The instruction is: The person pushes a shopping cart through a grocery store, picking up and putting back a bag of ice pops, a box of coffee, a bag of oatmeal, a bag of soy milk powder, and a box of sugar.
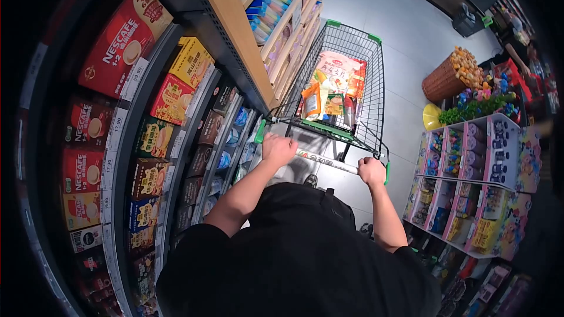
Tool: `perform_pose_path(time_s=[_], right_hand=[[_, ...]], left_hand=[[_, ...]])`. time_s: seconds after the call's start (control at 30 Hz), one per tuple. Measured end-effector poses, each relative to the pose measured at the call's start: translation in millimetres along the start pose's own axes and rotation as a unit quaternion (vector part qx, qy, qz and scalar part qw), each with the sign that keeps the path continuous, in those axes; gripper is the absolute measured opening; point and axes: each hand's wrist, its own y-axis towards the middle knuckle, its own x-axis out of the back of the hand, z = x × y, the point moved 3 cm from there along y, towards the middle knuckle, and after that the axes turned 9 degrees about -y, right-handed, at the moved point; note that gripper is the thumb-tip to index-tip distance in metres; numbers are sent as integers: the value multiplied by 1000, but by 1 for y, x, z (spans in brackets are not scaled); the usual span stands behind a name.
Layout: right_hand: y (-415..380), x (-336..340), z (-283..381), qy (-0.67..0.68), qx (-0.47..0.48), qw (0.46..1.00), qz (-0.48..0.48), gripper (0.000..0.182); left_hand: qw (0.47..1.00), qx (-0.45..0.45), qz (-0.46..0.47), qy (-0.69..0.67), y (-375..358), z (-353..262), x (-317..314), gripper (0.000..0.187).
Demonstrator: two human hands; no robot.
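A wire shopping cart (380, 76) with green corners stands in front of me. My left hand (279, 149) is closed around the left part of its handle (329, 162), close to the green end piece. At the right end, my right hand (371, 171) is wrapped round the same bar. Inside the basket lies a large red and cream food bag (335, 70). Nearer to me, an orange and white packet (312, 101) leans against other small packages. What lies beneath them is hidden.
Coffee boxes fill the shelves at my left, among them a large red Nescafe box (123, 44). A wooden shelf end (235, 23) stands close to the cart's left side. At the right are a wicker basket (437, 80) and a toy display rack (464, 185).
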Motion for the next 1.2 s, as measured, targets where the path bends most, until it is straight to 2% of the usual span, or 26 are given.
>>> perform_pose_path(time_s=[0.07,0.2,0.27,0.3,0.37,0.53,0.67,0.73,0.8,0.83,0.87,0.93,1.03,1.1,1.2], right_hand=[[-18,-21,-6,-10,12,1000,-12,45],[-63,-46,7,-7,7,1000,-5,43],[-84,-58,8,-3,5,1000,-7,42],[-94,-61,9,0,4,1000,-6,42],[-116,-71,11,9,2,1000,-10,42],[-155,-110,27,2,-7,999,-32,44],[-179,-125,34,3,-5,999,-38,43],[-183,-131,33,19,-12,999,-49,46],[-186,-136,24,104,-51,990,-81,47],[-180,-138,22,173,-71,978,-88,48],[-163,-141,21,171,-72,979,-86,48],[-140,-114,49,193,8,967,-164,46],[-41,-113,90,199,39,973,-112,37],[48,-138,112,204,49,975,-69,34],[172,-219,127,177,99,978,-52,46]], left_hand=[[999,33,35,15,-26,1,3,45],[998,28,48,-5,-68,14,22,48],[991,59,122,5,-90,21,23,53],[990,61,129,4,-95,20,33,53],[959,111,260,7,-102,22,51,56],[939,139,315,-17,-126,59,52,56],[936,179,298,-49,-155,57,71,50],[938,172,299,-37,-162,59,72,49],[932,176,313,-41,-168,60,75,49],[928,185,322,-34,-168,61,76,48],[923,196,331,-26,-167,65,73,47],[919,215,329,-35,-174,64,74,42],[920,228,319,-14,-177,62,78,38],[923,243,299,-26,-177,64,74,35],[930,273,244,-39,-185,65,75,30]])
